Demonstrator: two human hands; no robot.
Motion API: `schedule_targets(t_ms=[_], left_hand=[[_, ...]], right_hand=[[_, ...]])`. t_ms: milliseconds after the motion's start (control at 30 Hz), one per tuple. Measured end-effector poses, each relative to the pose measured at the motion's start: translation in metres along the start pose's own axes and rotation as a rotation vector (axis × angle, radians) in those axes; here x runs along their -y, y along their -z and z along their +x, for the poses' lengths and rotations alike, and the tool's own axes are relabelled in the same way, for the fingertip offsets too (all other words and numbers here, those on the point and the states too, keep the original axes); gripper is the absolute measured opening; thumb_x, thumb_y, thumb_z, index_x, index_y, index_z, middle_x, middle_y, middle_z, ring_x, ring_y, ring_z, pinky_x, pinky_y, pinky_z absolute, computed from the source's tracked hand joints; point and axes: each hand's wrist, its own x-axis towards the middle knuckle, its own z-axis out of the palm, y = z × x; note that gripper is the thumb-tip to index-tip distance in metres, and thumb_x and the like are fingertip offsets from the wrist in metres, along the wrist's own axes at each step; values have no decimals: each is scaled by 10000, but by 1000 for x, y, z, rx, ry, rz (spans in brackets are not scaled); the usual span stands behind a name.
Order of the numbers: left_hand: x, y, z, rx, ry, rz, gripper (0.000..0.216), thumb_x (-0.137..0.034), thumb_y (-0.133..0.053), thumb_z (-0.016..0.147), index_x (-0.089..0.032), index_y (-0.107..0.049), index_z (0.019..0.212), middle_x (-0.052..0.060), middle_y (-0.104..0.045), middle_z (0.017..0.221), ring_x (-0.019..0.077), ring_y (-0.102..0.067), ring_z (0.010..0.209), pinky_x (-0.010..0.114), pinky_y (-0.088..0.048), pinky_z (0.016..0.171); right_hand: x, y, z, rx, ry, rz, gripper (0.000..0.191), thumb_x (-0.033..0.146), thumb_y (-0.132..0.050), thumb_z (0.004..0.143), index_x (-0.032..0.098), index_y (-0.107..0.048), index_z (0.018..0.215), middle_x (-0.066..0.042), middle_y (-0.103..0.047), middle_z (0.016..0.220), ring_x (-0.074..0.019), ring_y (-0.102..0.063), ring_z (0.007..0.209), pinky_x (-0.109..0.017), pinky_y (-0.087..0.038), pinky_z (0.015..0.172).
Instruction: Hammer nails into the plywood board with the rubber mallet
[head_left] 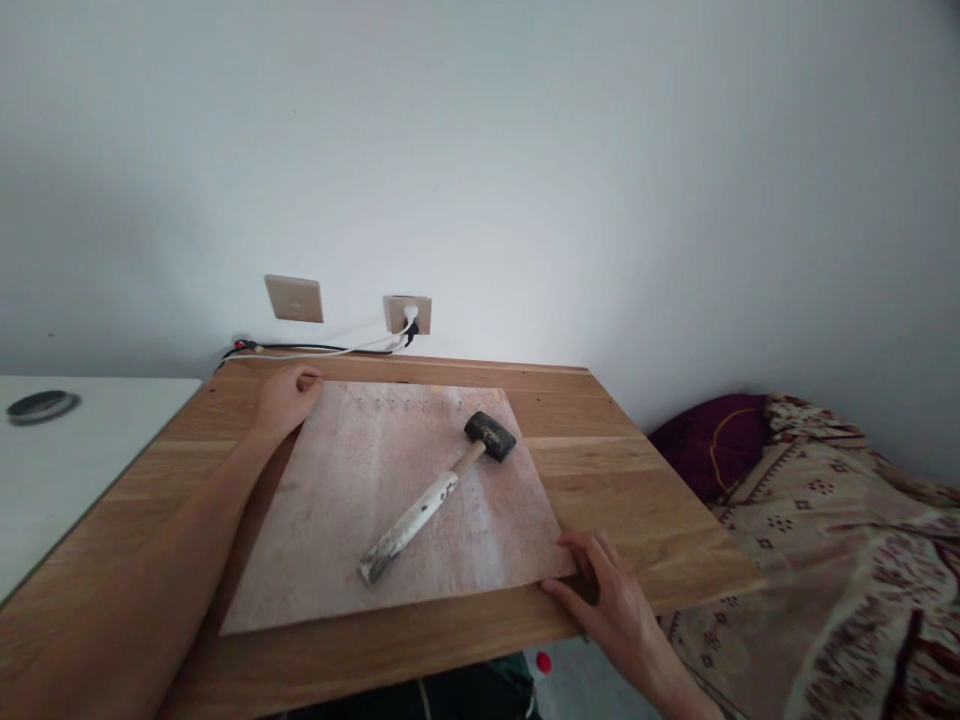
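Observation:
A thin, pale reddish wooden board (330,540) lies flat on the wooden table. A row of small nails (406,405) stands along its far edge. Resting diagonally across the board is a mallet (411,522) with a black head and a worn, white-coated handle. My left hand (289,396) grips the board's far left corner, fingers bent around it. At the near right corner, my right hand (604,585) holds the board between thumb and fingers. Neither hand touches the mallet.
The wooden table (622,490) backs onto a white wall with a plugged socket (407,314) and cables (315,352). To the left, a dark ring-shaped object (43,406) lies on a white surface (82,470). Patterned bedding (810,560) is at the right.

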Motion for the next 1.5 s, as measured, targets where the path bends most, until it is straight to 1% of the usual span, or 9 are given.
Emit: schedule_targets(t_ms=[100,200,333,500,633,900,1267,1400,1500], left_hand=[[-2,-1,-1,13,-5,-64,320,-379,-512,815,-202,-717,985,93,-762,1072,264,-716,926,388,-553,945],[-5,-4,-2,60,-45,-150,327,-410,-527,815,-204,-715,986,97,-768,1090,258,-725,956,365,-565,932],[-6,-9,-2,118,-81,-206,331,-404,-535,804,-194,-706,995,110,-768,1105,257,-728,972,375,-579,937],[-1,-12,-1,135,-107,-215,342,-421,-535,832,-192,-701,1024,101,-767,1086,252,-721,963,399,-588,934],[3,-17,-1,147,-202,-184,413,-522,-576,838,-187,-712,1037,109,-730,1062,251,-698,931,414,-583,930],[8,-25,-1,132,-255,-183,470,-594,-614,832,-180,-724,1023,121,-657,1116,260,-666,915,436,-564,924],[6,-20,-2,121,-284,-127,382,-520,-638,845,-194,-725,1023,109,-686,1104,269,-656,980,423,-544,949],[-20,-11,6,97,-371,-77,289,-414,-617,865,-200,-724,1028,108,-714,1129,296,-637,1131,449,-500,1041],[-57,-4,17,216,-419,-86,253,-321,-570,878,-198,-725,1036,82,-745,1065,246,-683,1003,382,-534,955]], right_hand=[[-7,0,9,-82,23,-42,253,395,-673,923,242,-665,1125,-80,-658,991,-255,-663,849,-394,-579,810],[1,4,21,-66,102,-69,241,307,-584,957,243,-664,1175,-90,-667,1031,-262,-674,914,-406,-569,860],[39,11,42,53,209,-27,289,213,-491,982,232,-679,1200,-72,-663,960,-208,-655,806,-335,-553,780],[99,0,78,187,230,15,377,410,-461,1076,209,-670,1318,-34,-697,804,-186,-660,698,-291,-492,693],[124,-24,110,289,216,-89,467,497,-435,1085,204,-669,1362,-36,-734,714,-223,-717,692,-291,-453,653],[120,-51,130,257,123,-43,286,392,-511,1072,199,-718,1111,-50,-762,778,-223,-751,744,-272,-455,646],[93,-23,144,235,154,-84,344,423,-526,1036,177,-737,1151,-46,-733,739,-226,-709,707,-301,-469,678],[98,-1,188,108,174,-146,339,384,-547,1015,196,-720,1239,-23,-719,723,-205,-677,680,-289,-439,670],[110,11,231,-69,150,-206,288,345,-553,1010,194,-732,1178,-35,-741,794,-200,-678,735,-285,-438,698]])
